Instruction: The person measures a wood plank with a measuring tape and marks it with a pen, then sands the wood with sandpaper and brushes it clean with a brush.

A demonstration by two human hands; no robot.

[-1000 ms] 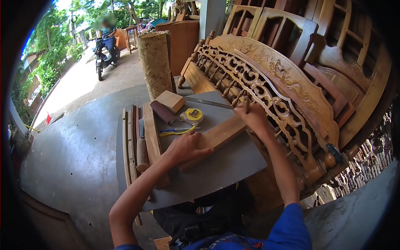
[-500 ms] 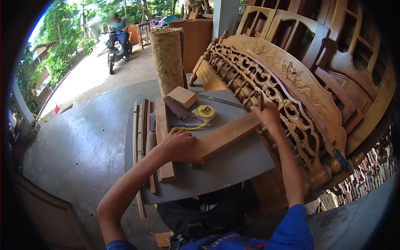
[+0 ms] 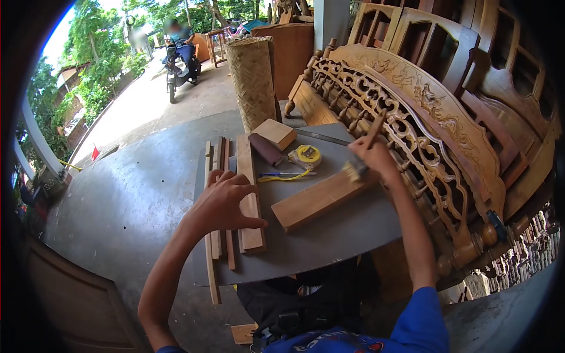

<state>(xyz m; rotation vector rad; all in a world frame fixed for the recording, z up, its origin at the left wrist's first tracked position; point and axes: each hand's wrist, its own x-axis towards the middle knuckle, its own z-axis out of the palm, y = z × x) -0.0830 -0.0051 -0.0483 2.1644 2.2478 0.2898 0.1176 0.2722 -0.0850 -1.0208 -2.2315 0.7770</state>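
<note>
A wooden-handled brush (image 3: 355, 170) is in my right hand (image 3: 374, 156), its pale bristles at the top face of a wooden board (image 3: 321, 200). The board lies at a slant on the grey tabletop (image 3: 306, 250). My left hand (image 3: 223, 203) is off the board, with fingers curved and apart and nothing in it. It hovers over a second wooden board (image 3: 252, 232) and several thin wood strips (image 3: 210, 259) at the table's left. Beyond the boards are a yellow tape measure (image 3: 307, 156), a blue pen (image 3: 279, 174), a rolled brown sheet (image 3: 266, 148) and a wood block (image 3: 275, 135).
Carved wooden headboards (image 3: 412, 88) lean close along the right side. A woven bamboo roll (image 3: 252, 82) stands behind the table. A metal ruler (image 3: 322, 137) lies at the table's far edge. Farther off, a person sits on a motorbike (image 3: 179, 62) on the driveway.
My left hand has let go of the slanted board and moved left, opening. My right hand has turned the brush so its bristles show over the board. The whole view has shifted slightly.
</note>
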